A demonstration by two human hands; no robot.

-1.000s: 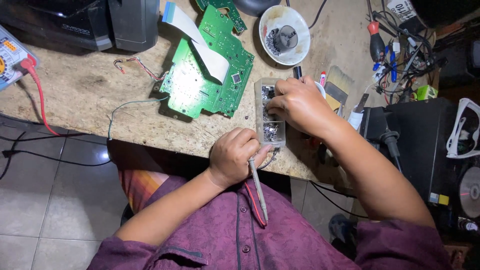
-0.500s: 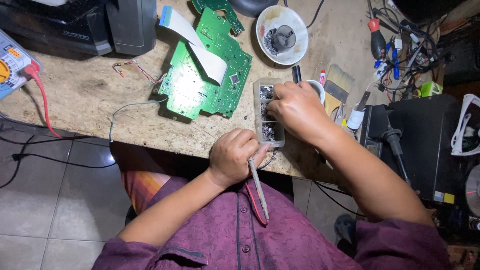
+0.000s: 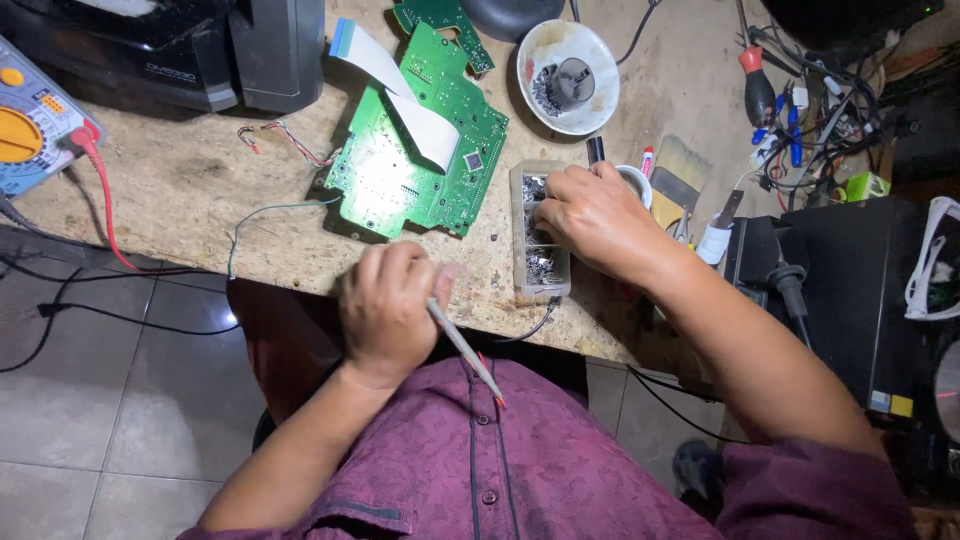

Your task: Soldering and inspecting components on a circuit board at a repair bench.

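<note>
The right hand point(image 3: 598, 215) rests on the clear compartment box point(image 3: 538, 232), fingers bent together and dipped into its upper cells; whether they pinch a part cannot be told, as the fingertips are hidden. The box of small dark metal bits lies near the front edge of the workbench point(image 3: 180, 190), and everything else is placed from it. The left hand point(image 3: 385, 310), just left of the box at the bench edge, is closed around a thin probe-like tool point(image 3: 463, 350), whose red-tipped end points back toward the shirt. Left of the box lies the green circuit board point(image 3: 415, 160) with a white ribbon cable point(image 3: 400, 95) across it; above the box sits a white bowl point(image 3: 567, 75) holding a dark part. Picking from such small cells likely goes best with the box kept flat, only fingertips entering, and the tool held clear so it does not knock the box off the edge.
</note>
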